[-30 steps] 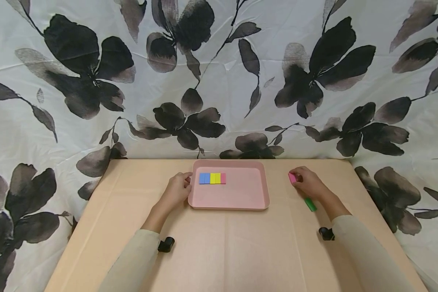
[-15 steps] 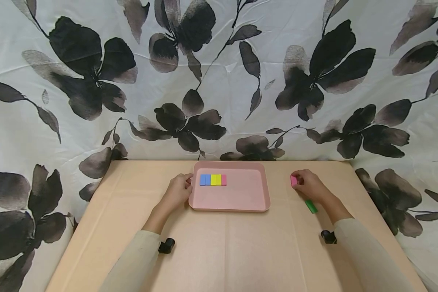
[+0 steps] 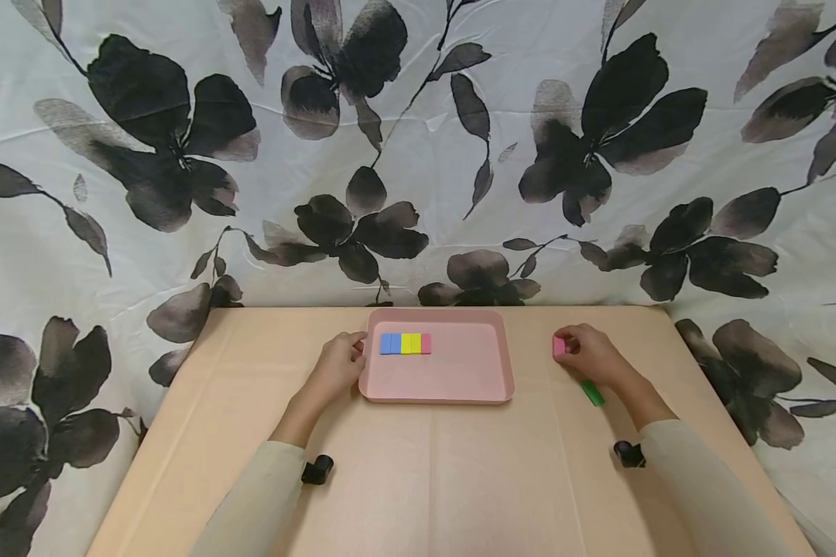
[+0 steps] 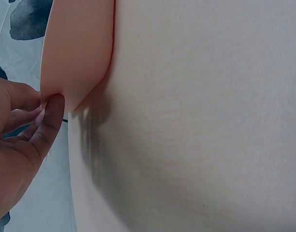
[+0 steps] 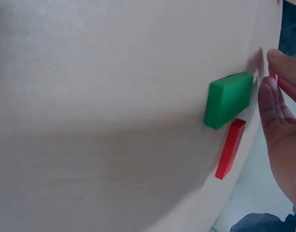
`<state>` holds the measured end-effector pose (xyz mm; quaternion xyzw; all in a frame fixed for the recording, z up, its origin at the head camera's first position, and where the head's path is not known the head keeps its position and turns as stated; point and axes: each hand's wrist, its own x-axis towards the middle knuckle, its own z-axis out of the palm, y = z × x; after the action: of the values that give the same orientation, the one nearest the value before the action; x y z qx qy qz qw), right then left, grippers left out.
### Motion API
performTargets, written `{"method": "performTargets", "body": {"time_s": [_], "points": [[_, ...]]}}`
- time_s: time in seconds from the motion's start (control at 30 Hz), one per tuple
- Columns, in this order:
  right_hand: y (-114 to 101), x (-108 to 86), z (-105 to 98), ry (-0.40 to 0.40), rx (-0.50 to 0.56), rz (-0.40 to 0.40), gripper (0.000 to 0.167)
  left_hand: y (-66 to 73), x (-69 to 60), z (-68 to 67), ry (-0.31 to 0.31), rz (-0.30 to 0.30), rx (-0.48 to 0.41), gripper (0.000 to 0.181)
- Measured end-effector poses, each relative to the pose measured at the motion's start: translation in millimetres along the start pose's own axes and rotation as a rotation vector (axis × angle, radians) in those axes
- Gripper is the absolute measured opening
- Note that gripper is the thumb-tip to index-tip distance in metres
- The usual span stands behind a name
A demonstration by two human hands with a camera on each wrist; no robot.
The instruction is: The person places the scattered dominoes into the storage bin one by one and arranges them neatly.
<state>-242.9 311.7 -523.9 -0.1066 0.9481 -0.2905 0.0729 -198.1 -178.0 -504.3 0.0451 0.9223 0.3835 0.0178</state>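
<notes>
My left hand (image 3: 340, 362) pinches the left edge of a pink tray (image 3: 435, 387); in the left wrist view the thumb presses the outside of the tray wall (image 4: 80, 43) near a corner. A row of small blocks lies inside the tray: blue blocks (image 3: 391, 343), yellow blocks (image 3: 411, 343) and a pink block (image 3: 426, 343). Right of the tray, my right hand (image 3: 592, 356) holds another pink block (image 3: 560, 346) between thumb and fingers. A green block (image 5: 230, 99) and a red block (image 5: 230, 149) lie near that hand in the right wrist view.
The light wooden table (image 3: 432, 480) spreads in front of the tray. Behind it hangs a white cloth (image 3: 446, 186) with dark flowers. Black wrist cameras (image 3: 316, 469) sit on both sleeves.
Both hands stay where they are, with the tray edge and the pink block still held. The head view shifts slightly.
</notes>
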Motion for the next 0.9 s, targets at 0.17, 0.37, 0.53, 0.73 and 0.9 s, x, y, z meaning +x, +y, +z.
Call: {"method": "performTargets", "body": {"time_s": [0.17, 0.37, 0.53, 0.73, 0.9], "points": [[-6, -0.6, 0, 0.024, -0.005, -0.039, 0.046, -0.9, -1.0, -0.9, 0.008, 0.018, 0.011, 0.045], [-16, -1.1, 4, 0.037, 0.009, -0.056, 0.048, 1.0, -1.6, -1.6, 0.018, 0.021, 0.01, 0.045], [-23, -2.7, 7, 0.056, -0.006, -0.069, 0.049, 1.5, -1.6, -1.2, 0.013, 0.023, 0.006, 0.045], [-40, -2.5, 7, 0.073, 0.02, -0.09, 0.049, -0.1, -2.5, -0.5, 0.011, 0.026, 0.008, 0.045], [-54, 0.7, 8, 0.064, 0.037, -0.124, 0.048, -1.0, -2.3, -0.7, 0.007, 0.028, 0.009, 0.045]]}}
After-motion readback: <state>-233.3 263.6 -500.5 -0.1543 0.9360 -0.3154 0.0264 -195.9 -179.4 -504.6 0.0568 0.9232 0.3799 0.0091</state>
